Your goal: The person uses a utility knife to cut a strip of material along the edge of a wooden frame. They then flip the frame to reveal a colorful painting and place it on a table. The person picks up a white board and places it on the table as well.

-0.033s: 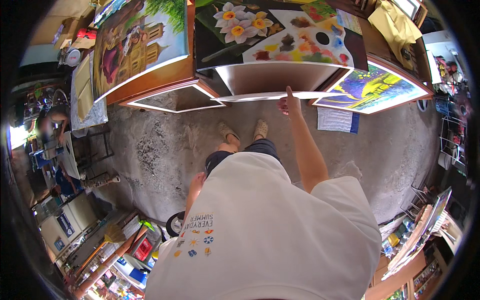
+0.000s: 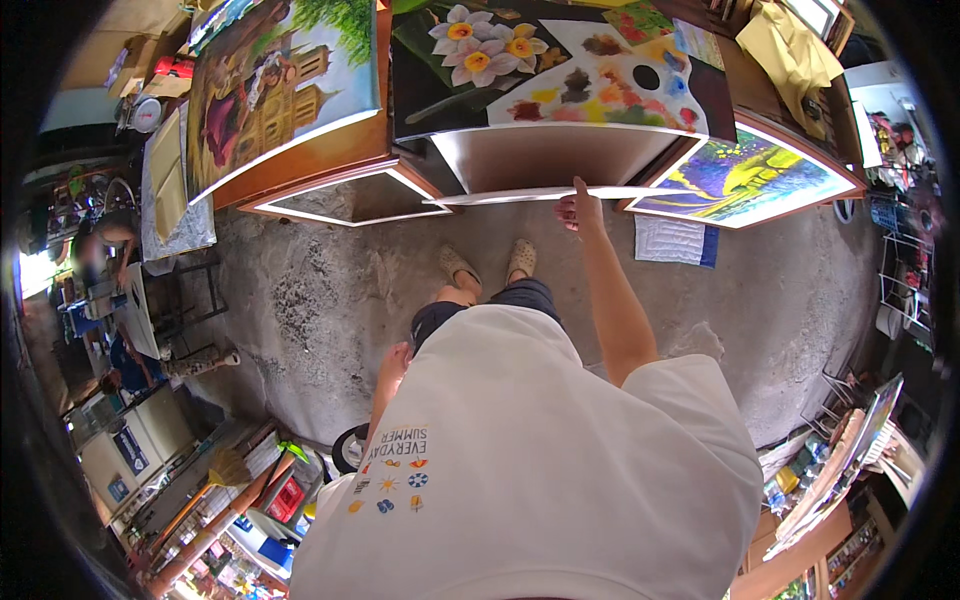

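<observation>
My right hand [image 2: 580, 210] grips the thin white edge of a panel [image 2: 510, 195] under the table's front. Its thumb points up over the edge and its fingers curl below. A brown surface [image 2: 550, 160] shows behind that edge. Above it lie a dark canvas painted with white flowers [image 2: 475, 55] and a white palette [image 2: 605, 85] smeared with paint. At my side, by the thigh, hangs my left hand [image 2: 395, 368], partly hidden by my shirt. Its fingers are loosely bent and apart, and nothing shows in them.
A framed landscape painting [image 2: 755, 180] leans at the right, near a folded white cloth [image 2: 675, 240] on the floor. To the left are a building painting [image 2: 285, 95] and a white-edged frame [image 2: 350, 200]. A person [image 2: 110, 240] is far left. Yellow cloth [image 2: 795, 60] hangs at the upper right.
</observation>
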A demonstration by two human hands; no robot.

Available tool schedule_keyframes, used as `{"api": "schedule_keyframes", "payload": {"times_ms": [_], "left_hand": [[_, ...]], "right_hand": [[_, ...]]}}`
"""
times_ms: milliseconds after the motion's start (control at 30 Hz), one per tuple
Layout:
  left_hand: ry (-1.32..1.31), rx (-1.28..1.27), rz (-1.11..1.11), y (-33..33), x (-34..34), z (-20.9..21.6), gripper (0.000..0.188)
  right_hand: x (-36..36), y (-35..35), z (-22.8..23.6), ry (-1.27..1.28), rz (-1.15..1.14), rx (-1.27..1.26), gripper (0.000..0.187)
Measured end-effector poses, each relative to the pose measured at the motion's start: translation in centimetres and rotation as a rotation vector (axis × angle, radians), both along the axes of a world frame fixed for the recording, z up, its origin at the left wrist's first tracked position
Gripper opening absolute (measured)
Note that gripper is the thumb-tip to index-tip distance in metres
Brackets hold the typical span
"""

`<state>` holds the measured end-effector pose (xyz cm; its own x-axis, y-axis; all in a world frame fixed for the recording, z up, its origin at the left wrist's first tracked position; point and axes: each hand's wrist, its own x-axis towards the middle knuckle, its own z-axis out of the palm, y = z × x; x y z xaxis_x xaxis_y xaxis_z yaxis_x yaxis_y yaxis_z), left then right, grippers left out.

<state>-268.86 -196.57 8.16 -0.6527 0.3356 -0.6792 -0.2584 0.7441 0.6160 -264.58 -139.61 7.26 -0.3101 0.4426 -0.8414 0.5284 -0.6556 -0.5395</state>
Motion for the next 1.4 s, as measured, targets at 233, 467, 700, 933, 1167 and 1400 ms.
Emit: {"api": "schedule_keyframes", "payload": {"times_ms": [233,467,700,933,1167,1400], "left_hand": [[-0.100,0.151,0.254,4.3,-6.9,-0.3,0.042],[0.163,0.379,-0.034,13.3,-13.3,0.3,0.056],[0.580,0.676,-0.507,20.4,-16.2,9.5,0.042],[0.292,1.135,-0.719,27.5,-12.1,18.9,0.011],[0.349,1.415,-0.882,36.7,0.3,29.4,0.025],[0.542,1.178,-1.430,40.3,14.5,30.6,0.017]], "right_hand": [[0.6,-0.6,-0.5,0.051,-0.216,-0.155,0.020],[3.8,-2.7,3.0,0.013,-0.270,-0.209,0.019],[9.9,-8.3,13.2,0.032,-0.400,-0.134,0.020],[22.0,-12.6,22.7,0.214,-0.573,0.019,0.026],[33.1,-18.1,30.1,0.248,-1.012,0.335,0.030],[44.9,-24.9,25.5,-0.145,-1.112,0.553,0.044]]}}
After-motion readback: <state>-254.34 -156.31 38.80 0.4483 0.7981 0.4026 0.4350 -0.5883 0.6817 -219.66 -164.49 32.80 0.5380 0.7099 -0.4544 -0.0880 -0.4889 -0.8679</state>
